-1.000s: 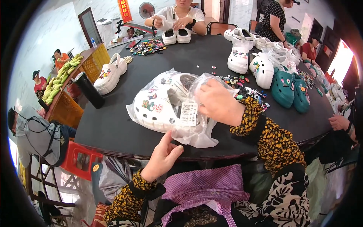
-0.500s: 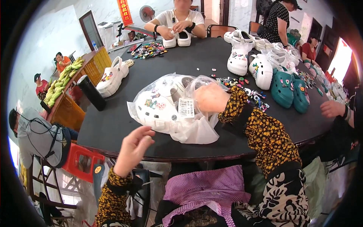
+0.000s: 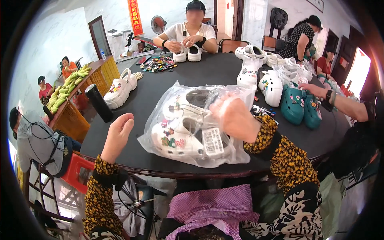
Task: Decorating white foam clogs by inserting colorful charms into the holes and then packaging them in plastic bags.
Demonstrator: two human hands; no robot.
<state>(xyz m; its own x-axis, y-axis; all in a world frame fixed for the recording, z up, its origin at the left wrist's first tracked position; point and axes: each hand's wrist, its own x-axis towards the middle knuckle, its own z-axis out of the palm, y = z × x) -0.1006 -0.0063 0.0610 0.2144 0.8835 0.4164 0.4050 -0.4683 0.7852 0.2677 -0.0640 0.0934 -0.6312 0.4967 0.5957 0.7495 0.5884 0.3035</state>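
Observation:
In front of me on the table lies a clear plastic bag holding a pair of white clogs with colourful charms on them. A white printed tag hangs by the nearer clog. At the bag's right side, my right hand is closed on the plastic, somewhat blurred, its fingertips partly hidden. My left hand is raised empty over the table's near left edge, left of the bag, fingers stretched out and thumb slightly off them.
To the left stand a black bottle and a white clog. Teal clogs and more white clogs are at the right, where another person's hand reaches in. Loose charms lie near the person across the dark table.
My left hand has moved up and left, away from the bag. The bag now stands more spread out, with both clogs showing. At the right, another person's hand has reached toward the teal clogs.

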